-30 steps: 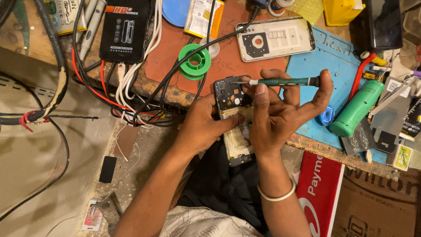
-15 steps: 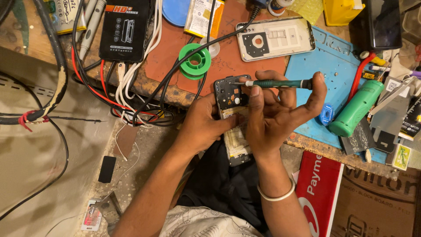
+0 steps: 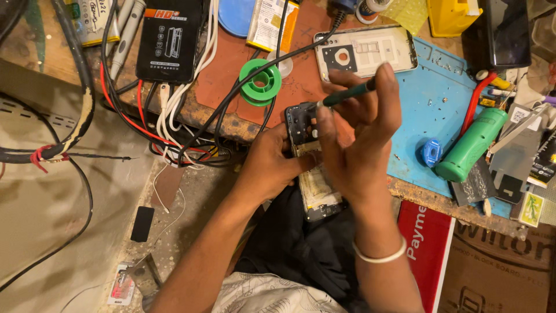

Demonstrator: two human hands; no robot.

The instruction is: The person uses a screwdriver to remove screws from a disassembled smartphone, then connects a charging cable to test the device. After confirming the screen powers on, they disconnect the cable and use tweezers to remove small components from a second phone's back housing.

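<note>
Working a screw on the opened phone over the near edge of the workbench.

My left hand was wrapped around the phone, steadying it, while my right hand pinched the screwdriver, tip on the phone's far end. I judged it best to keep the tip square and press lightly. My fingers hid the screw, and the phone's middle lay behind my right hand.

screwdriver: swung from level to tilted, handle up | right hand: fingers risen, more upright
</note>
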